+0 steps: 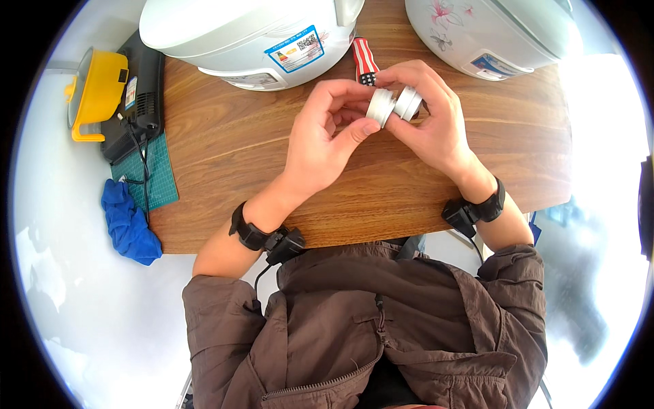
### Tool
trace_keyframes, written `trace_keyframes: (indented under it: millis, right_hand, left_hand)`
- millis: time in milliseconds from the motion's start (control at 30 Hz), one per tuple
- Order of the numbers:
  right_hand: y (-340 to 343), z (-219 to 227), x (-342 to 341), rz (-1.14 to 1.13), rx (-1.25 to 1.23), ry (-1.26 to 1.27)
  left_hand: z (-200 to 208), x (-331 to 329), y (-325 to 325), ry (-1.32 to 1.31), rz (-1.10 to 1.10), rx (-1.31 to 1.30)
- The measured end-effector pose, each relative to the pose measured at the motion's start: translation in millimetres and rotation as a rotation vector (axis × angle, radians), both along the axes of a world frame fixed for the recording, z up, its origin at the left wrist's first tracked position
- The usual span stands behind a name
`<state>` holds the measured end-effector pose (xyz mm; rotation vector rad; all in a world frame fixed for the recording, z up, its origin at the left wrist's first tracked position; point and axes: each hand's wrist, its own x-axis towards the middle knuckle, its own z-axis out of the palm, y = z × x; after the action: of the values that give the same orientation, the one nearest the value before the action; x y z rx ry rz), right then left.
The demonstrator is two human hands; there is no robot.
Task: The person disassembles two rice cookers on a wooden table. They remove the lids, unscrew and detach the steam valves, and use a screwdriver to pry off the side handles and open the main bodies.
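A short white ribbed cylindrical piece [381, 108] is pinched between the thumb and fingers of my left hand [328, 129]. Beside it, my right hand [430, 116] grips a second round white piece [409, 103] with a stepped rim. The two pieces are held side by side above the table, very close together; whether they touch is hard to tell. Just behind my fingers lies an object with a red-and-white striped, star-patterned handle [365, 60], its near end close to my right fingertips.
A large white appliance [231, 41] like a rice cooker stands at the back left of the wooden table [238, 136], and another with flower prints [477, 34] at the back right. Along the left are a yellow container [102, 92], a black case [146, 95], a green mat [161, 177] and a blue cloth [129, 225].
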<state>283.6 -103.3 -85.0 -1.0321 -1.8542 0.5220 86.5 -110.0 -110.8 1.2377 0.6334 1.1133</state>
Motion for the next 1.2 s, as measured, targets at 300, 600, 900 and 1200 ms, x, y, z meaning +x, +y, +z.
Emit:
trace_keyframes:
  millis: [300, 600, 900, 1200]
  right_hand:
    - [-4.9, -3.2, 1.2, -0.055, 0.208, -0.030]
    - [-10.3, -0.6, -6.5, -0.090, 0.414, 0.056]
    - [-13.6, -0.9, -0.8, -0.103, 0.413, 0.030]
    - [-14.6, -0.9, 0.0, -0.110, 0.432, 0.005]
  left_hand:
    - [4.8, -2.0, -0.6, 0.388, 0.265, 0.634]
    - [12.8, 0.4, 2.3, 0.445, 0.406, 1.032]
    - [15.3, -0.8, 0.8, 0.496, 0.344, 1.126]
    - [15.7, -3.5, 0.9, 0.477, 0.315, 1.092]
